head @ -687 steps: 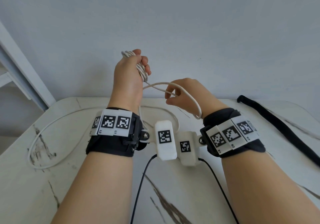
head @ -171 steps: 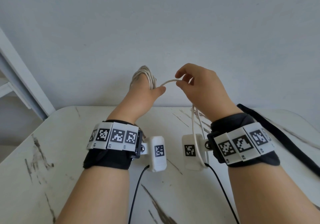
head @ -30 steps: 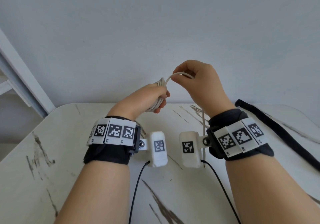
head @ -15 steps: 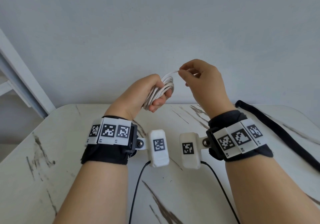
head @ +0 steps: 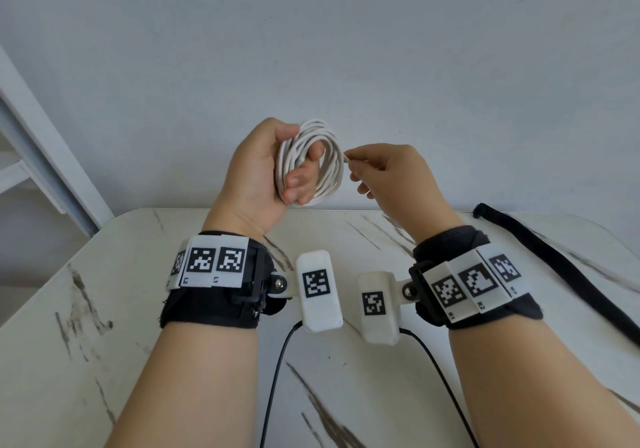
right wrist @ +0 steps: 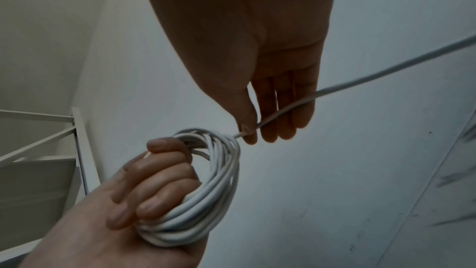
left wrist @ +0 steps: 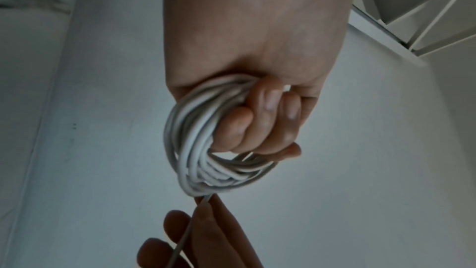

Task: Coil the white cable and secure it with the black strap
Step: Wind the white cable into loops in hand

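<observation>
The white cable (head: 311, 160) is wound into a coil of several loops. My left hand (head: 266, 174) grips that coil (left wrist: 203, 150) in its fist, raised above the table, fingers curled through the loops (right wrist: 201, 197). Just to the right, my right hand (head: 377, 170) pinches the cable's loose end (right wrist: 283, 111) between thumb and fingers, close to the coil's rim. The tail runs across the right palm and out of view. The black strap (head: 561, 271) lies flat on the table at the far right, untouched.
The marbled white table (head: 104, 343) lies below my forearms, its far edge against a plain wall. A white frame (head: 41, 142) stands off the left corner. Two thin black wires (head: 277, 371) hang from the wrist cameras over the table.
My left hand has turned palm toward me, so the coil's loops now face the camera. The right hand has come down level with the coil, still pinching the cable end.
</observation>
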Demonstrator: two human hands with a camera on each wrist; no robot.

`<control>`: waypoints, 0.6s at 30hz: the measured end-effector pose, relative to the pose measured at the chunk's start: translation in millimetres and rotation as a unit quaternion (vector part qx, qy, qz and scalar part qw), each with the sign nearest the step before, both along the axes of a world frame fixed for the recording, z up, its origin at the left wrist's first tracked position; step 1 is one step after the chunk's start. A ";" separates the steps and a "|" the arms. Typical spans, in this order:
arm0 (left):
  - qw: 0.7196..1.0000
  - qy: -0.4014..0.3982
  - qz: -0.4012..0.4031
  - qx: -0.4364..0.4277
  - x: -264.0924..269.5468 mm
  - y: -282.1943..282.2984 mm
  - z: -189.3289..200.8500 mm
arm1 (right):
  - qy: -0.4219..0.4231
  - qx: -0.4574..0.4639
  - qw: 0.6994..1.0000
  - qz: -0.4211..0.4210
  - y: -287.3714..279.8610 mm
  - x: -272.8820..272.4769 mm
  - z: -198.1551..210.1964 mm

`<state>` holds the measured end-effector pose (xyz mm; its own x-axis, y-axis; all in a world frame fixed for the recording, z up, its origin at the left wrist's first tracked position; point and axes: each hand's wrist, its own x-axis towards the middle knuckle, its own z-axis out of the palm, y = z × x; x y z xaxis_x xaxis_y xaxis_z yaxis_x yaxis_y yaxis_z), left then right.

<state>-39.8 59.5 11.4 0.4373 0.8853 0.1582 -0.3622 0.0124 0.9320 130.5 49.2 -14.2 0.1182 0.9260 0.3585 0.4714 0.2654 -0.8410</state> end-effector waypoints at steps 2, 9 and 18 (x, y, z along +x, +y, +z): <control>0.999 -0.036 0.017 -0.005 -1.7 0.4 0.4 | -0.002 -0.002 1.000 0.001 -0.7 0.6 1.3; 0.991 -0.115 0.061 -0.011 -2.9 3.7 1.3 | -0.038 -0.043 0.998 0.024 -0.3 -0.3 -2.6; 0.981 -0.160 0.111 -0.001 -2.3 7.5 -2.3 | -0.130 -0.106 0.982 0.082 -6.4 -8.7 -3.5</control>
<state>-42.1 66.9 9.2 0.1617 0.9536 0.2539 -0.6303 -0.0981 0.7701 121.7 42.8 -17.7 -0.1086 0.9822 0.1534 0.6426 0.1871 -0.7430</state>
